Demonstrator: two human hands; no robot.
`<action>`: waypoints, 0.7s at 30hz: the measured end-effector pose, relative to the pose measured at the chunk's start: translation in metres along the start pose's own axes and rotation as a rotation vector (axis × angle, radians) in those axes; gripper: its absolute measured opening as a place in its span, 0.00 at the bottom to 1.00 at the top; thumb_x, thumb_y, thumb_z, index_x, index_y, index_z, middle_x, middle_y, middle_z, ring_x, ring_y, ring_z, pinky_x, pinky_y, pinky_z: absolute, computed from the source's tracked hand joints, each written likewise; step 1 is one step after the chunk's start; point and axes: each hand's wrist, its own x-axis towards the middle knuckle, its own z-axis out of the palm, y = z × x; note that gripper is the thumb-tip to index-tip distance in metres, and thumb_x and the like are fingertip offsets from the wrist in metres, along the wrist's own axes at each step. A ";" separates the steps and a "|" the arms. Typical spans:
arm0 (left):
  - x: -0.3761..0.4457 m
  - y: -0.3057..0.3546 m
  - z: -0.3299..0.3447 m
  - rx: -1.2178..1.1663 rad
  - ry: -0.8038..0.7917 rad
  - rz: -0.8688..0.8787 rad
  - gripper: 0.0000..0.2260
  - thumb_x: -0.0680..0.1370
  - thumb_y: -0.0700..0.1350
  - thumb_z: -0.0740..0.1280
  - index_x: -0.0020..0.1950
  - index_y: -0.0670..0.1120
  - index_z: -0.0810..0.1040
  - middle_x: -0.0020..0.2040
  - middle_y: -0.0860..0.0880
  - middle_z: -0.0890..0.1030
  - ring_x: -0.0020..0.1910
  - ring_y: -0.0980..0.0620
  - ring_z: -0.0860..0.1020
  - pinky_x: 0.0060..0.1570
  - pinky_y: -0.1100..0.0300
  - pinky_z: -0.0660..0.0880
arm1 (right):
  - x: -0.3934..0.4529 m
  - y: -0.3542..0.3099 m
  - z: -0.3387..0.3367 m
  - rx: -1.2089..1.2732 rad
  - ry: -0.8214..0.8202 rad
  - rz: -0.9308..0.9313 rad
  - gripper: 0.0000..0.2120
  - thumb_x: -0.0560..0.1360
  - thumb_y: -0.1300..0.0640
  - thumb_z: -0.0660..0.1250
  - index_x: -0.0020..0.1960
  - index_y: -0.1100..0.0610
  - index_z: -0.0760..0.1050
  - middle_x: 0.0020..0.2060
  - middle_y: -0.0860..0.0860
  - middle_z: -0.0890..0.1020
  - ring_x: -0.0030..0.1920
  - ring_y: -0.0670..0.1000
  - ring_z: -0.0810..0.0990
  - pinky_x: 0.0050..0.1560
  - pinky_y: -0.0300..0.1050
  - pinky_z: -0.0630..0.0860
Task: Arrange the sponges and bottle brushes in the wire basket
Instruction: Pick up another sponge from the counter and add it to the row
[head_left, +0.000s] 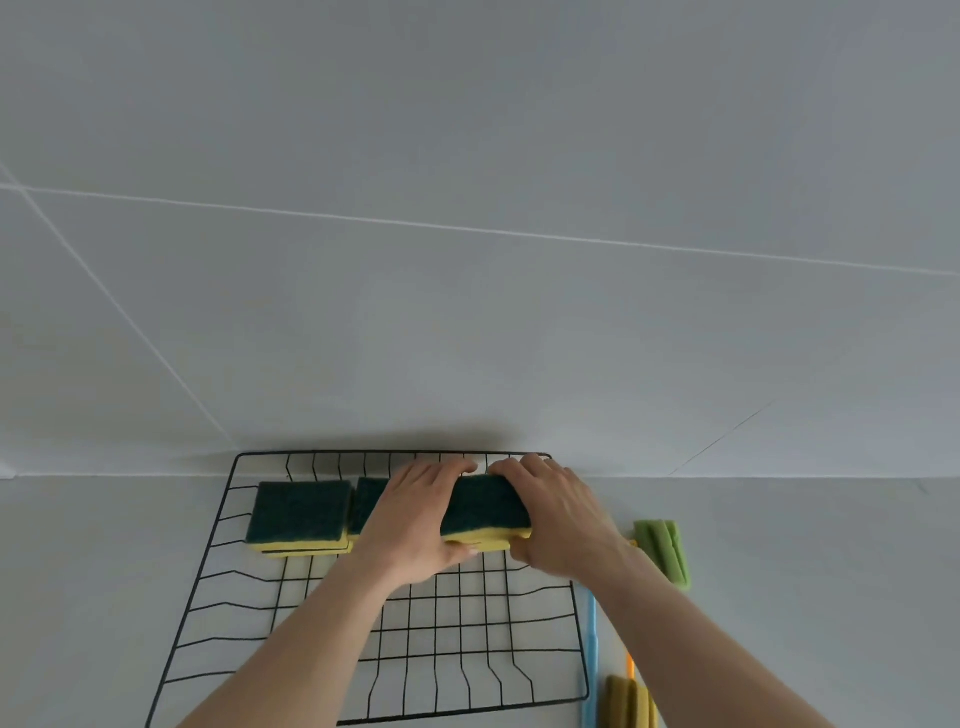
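Observation:
A black wire basket lies on the grey counter against the wall. At its far left sits a stack of green-topped yellow sponges. A second stack stands next to it, mostly hidden behind my left hand. Both my left hand and my right hand grip a third sponge stack from either side, at the basket's far right. Outside the basket on the right lie a green bottle brush head, a blue brush handle and a yellow-olive brush head with an orange handle.
A grey tiled wall rises directly behind the basket. The grey counter extends to the left and right of the basket. The near half of the basket holds nothing but my forearms above it.

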 end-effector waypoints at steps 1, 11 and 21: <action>0.000 -0.003 0.002 0.003 0.008 0.005 0.41 0.63 0.62 0.78 0.71 0.56 0.63 0.62 0.55 0.75 0.62 0.53 0.71 0.69 0.55 0.62 | 0.002 -0.001 0.002 -0.002 -0.008 -0.003 0.38 0.64 0.52 0.77 0.69 0.46 0.63 0.58 0.48 0.74 0.57 0.53 0.72 0.59 0.48 0.73; 0.004 -0.012 0.010 0.289 -0.003 0.079 0.40 0.65 0.65 0.74 0.71 0.53 0.64 0.60 0.52 0.77 0.60 0.49 0.71 0.68 0.52 0.62 | 0.012 0.005 0.033 -0.082 0.001 -0.008 0.36 0.64 0.49 0.77 0.68 0.47 0.65 0.56 0.47 0.75 0.58 0.52 0.70 0.66 0.48 0.66; 0.008 -0.011 0.013 0.388 -0.067 0.015 0.37 0.66 0.65 0.74 0.67 0.51 0.62 0.57 0.51 0.78 0.57 0.48 0.72 0.61 0.49 0.64 | 0.015 0.007 0.049 -0.069 -0.034 0.027 0.38 0.65 0.49 0.77 0.69 0.49 0.63 0.58 0.48 0.75 0.59 0.53 0.69 0.67 0.49 0.66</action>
